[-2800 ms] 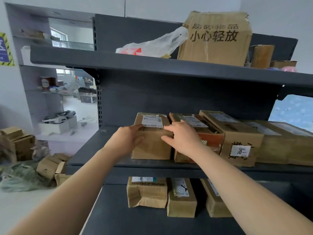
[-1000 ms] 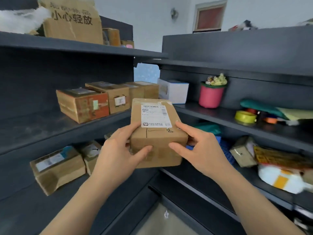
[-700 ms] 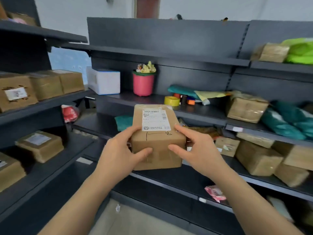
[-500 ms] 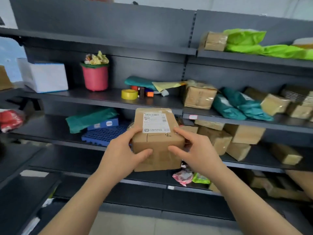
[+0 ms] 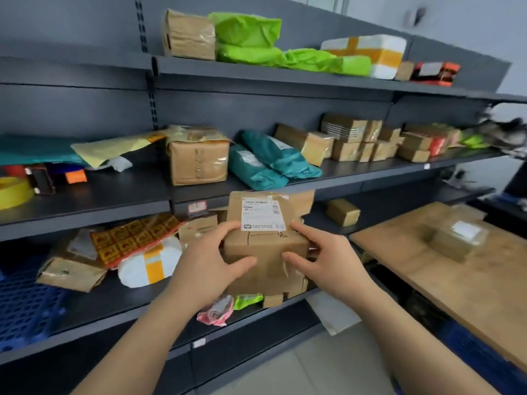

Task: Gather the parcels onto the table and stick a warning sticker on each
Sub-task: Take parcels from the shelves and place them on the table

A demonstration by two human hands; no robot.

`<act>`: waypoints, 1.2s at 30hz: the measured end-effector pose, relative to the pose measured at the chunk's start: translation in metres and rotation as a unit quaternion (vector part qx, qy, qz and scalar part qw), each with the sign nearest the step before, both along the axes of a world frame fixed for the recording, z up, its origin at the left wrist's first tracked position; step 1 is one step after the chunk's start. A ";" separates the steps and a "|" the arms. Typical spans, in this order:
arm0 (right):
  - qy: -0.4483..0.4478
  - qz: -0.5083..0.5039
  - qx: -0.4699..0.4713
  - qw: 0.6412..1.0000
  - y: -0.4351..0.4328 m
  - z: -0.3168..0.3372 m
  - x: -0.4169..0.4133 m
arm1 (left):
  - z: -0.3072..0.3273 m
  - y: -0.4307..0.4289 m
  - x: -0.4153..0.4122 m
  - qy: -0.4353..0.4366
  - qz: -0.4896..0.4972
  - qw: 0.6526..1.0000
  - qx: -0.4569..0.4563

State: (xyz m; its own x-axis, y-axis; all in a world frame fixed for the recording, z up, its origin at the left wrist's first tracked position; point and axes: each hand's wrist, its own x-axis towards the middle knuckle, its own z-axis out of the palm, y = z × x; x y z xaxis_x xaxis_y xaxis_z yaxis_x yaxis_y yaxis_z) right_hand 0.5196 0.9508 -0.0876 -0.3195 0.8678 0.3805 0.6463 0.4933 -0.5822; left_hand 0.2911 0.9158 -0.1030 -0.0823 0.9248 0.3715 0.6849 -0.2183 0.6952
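Parcel in hand: a brown cardboard box (image 5: pixel 266 249) with a white shipping label (image 5: pixel 260 214) on its top face, held in the air in front of the shelves (image 5: pixel 356 81) and left of the table (image 5: pixel 470 297), touching neither
Left hand (image 5: pixel 209 262): clamped on the box's left side, with the thumb laid across the near face and the fingers curled over the upper left edge
Right hand (image 5: pixel 323 260): gripping the right side the same way, thumb on the near face and forefinger up beside the label's lower corner
Table: a plain wooden top at the right, close to the end of the shelves
On the table: one small parcel (image 5: pixel 456 238), brown with a white label, towards the far side and well apart from the box being carried
Shelves: dark grey metal, crowded with brown boxes, green bags (image 5: pixel 251 32) on the top level and teal bags (image 5: pixel 265 163) on the middle one
Odds and ends: a yellow tape roll (image 5: pixel 12 192) at the far left, a blue crate (image 5: pixel 25 306) low down below it, and a white foam box (image 5: pixel 370 54) strapped with yellow tape up top
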 end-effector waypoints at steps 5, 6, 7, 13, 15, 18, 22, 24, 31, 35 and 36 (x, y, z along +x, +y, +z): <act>0.008 -0.088 0.018 0.996 0.025 0.001 0.029 | 0.004 0.070 0.027 0.006 -0.086 0.996 -0.013; 0.010 -0.103 0.016 0.994 0.029 0.001 0.036 | 0.003 0.082 0.034 0.010 -0.102 0.995 -0.015; 0.010 -0.117 0.012 0.993 0.032 0.000 0.044 | 0.002 0.093 0.042 0.013 -0.119 0.993 -0.016; 0.009 -0.204 0.002 0.979 0.052 -0.013 0.101 | -0.004 0.151 0.107 0.016 -0.216 0.975 -0.041; 0.018 -0.229 -0.006 0.973 0.059 -0.017 0.125 | -0.006 0.169 0.135 0.030 -0.239 0.970 -0.041; 0.015 -0.264 -0.004 0.964 0.071 -0.021 0.165 | -0.007 0.196 0.180 0.040 -0.271 0.961 -0.038; 0.010 -0.310 0.002 0.951 0.092 -0.018 0.227 | -0.008 0.233 0.251 0.046 -0.314 0.948 -0.020; 0.007 -0.326 0.000 0.945 0.104 -0.016 0.260 | -0.008 0.250 0.287 0.037 -0.329 0.943 -0.024; 0.000 -0.367 -0.007 0.930 0.143 -0.025 0.369 | -0.017 0.306 0.408 -0.001 -0.373 0.927 -0.051; 0.001 -0.397 -0.016 0.918 0.166 -0.034 0.421 | -0.025 0.336 0.468 -0.003 -0.386 0.920 -0.070; 0.001 -0.406 -0.016 0.914 0.172 -0.036 0.434 | -0.027 0.345 0.482 -0.002 -0.392 0.917 -0.071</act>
State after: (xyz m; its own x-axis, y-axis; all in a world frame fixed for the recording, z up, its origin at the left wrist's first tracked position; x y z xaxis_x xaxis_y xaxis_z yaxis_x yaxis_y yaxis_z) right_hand 0.9535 1.1228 -0.1239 0.4343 0.8294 0.3513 0.7914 -0.1650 -0.5887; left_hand 0.7733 1.2603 -0.1299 0.6270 0.7396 0.2445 0.3531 -0.5496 0.7571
